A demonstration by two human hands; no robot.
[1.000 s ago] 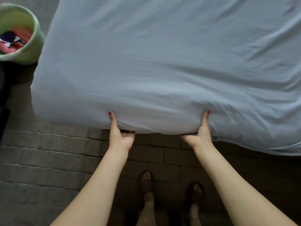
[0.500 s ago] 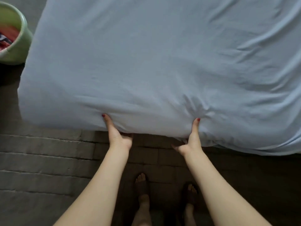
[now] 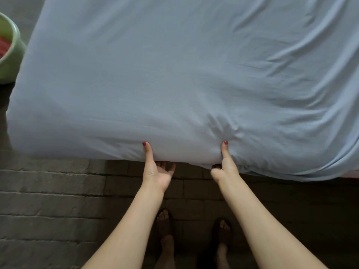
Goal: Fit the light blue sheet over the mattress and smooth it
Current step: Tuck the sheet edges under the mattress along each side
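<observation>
**A:** Where is the sheet (image 3: 174,74) found, and how far along does the job seem?

**B:** It is spread over the top of the mattress (image 3: 81,144) and draped down the near side, with its hem hanging at the lower edge. The left corner is seen wrapped fairly snugly. Toward the right, loose folds are left and the cloth sags lower, so the fitting is judged unfinished there.

**A:** How is the left hand (image 3: 157,171) held?

**B:** Its thumb is laid flat up the side of the mattress over the cloth, while the fingers are curled below the hem. The palm is turned upward and partly opened. Whether cloth is actually pinched cannot be told, since the fingertips are hidden under the edge.

**A:** And the right hand (image 3: 225,167)?

**B:** The thumb is pressed up against the side, and the fingers are tucked beneath. A star of creases is gathered at the thumb tip, so the cloth is judged to be pinched and drawn tight here.

**A:** Why are the hands placed so low?

**B:** Probably so the hem can be pulled under the mattress edge; the thumbs are kept outside to hold the cloth taut.

**A:** Anything else nearby?

**B:** A green basket (image 3: 11,61) is seen at the left, on the brick floor (image 3: 58,200).
</observation>
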